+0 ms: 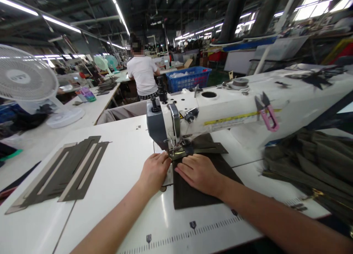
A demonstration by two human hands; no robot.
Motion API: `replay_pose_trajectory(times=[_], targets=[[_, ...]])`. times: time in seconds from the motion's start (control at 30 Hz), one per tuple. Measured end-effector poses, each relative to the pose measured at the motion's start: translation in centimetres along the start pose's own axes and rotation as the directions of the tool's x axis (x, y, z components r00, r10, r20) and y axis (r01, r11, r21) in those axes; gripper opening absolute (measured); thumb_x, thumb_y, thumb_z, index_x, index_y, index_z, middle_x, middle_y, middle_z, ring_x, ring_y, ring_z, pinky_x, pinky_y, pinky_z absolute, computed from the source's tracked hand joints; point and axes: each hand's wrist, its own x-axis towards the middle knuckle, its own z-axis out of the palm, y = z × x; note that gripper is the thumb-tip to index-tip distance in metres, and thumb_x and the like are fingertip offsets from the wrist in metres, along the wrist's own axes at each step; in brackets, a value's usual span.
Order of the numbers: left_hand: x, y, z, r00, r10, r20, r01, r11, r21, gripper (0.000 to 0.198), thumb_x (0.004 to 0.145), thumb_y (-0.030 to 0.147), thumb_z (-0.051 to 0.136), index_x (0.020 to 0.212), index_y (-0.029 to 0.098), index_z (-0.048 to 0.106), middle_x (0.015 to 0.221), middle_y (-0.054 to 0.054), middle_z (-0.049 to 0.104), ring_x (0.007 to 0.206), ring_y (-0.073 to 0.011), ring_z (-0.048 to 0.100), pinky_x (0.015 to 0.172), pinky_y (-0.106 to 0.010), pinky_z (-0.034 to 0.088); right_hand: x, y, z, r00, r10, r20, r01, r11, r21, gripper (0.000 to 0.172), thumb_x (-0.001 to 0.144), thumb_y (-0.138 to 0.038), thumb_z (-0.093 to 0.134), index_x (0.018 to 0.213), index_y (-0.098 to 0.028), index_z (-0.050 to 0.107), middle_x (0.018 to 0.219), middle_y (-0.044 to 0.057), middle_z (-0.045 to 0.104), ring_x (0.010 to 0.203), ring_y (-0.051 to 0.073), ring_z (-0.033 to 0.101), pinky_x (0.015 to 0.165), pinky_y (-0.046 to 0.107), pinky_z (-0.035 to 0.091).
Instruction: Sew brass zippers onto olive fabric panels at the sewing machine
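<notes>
A dark olive fabric piece (202,193) lies on the sewing machine bed, with a narrow strip (213,150) of similar cloth across its upper part. Close to the needle a short gold-toned line, perhaps zipper teeth, shows on the work (180,153). My left hand (156,173) is closed at the left edge of the work, its fingertips bunched just in front of the presser foot (172,149). My right hand (200,173) rests on the fabric, fingers together and bent, pressing it near the strip. What lies under the fingertips is hidden.
The white sewing machine (187,110) stands before me; pink thread snips (267,112) sit on its arm. Cut pieces with slots (68,169) are stacked left. Dark garments (306,165) lie right. A fan (24,75), a blue basket (189,79) and a seated person (143,74) are beyond.
</notes>
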Motion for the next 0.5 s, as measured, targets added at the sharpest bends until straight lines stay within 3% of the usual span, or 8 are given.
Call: replay_pose_trajectory(times=[0.07,0.17,0.27,0.5], targets=[[0.0,0.0,0.1,1.000,0.001,-0.014,-0.001,1.000,0.005,0.010,0.080,0.008,0.052,0.080,0.013,0.061,0.088,-0.009,0.065,0.076,-0.0215,0.064,0.069,-0.035,0.052,0.0,-0.1,0.4,0.995,0.033,-0.090,-0.036,0.998,-0.042,0.019,0.087,-0.019,0.047,0.089,-0.013,0.065,0.081,0.008,0.066,0.079,0.021,0.059,0.071,0.033,0.044],[0.0,0.1,0.1,1.000,0.002,-0.019,-0.002,1.000,0.003,0.011,0.082,0.008,0.050,0.081,0.012,0.061,0.089,-0.011,0.065,0.079,-0.0222,0.063,0.071,-0.035,0.052,-0.1,0.1,1.4,0.992,0.113,-0.046,-0.112,0.993,0.024,0.023,0.083,-0.011,0.047,0.101,-0.009,0.061,0.099,0.012,0.065,0.099,0.024,0.056,0.088,0.038,0.043],[0.0,0.1,0.2,1.000,0.003,-0.011,-0.003,1.000,-0.016,0.011,0.082,0.008,0.050,0.082,0.011,0.060,0.089,-0.012,0.065,0.082,-0.0225,0.063,0.073,-0.035,0.052,-0.1,0.5,2.2,0.990,0.140,0.028,-0.142,0.986,0.091,0.023,0.082,-0.008,0.046,0.099,-0.010,0.062,0.100,0.012,0.065,0.099,0.023,0.057,0.090,0.038,0.043],[0.0,0.0,0.5,1.000,0.004,-0.019,-0.005,1.000,-0.007,0.012,0.084,0.009,0.048,0.084,0.011,0.060,0.088,-0.011,0.066,0.086,-0.0220,0.063,0.078,-0.035,0.051,0.1,0.5,2.2,0.984,0.159,0.077,-0.168,0.976,0.135,0.022,0.082,-0.009,0.045,0.097,-0.010,0.061,0.099,0.013,0.065,0.099,0.024,0.057,0.090,0.039,0.043]])
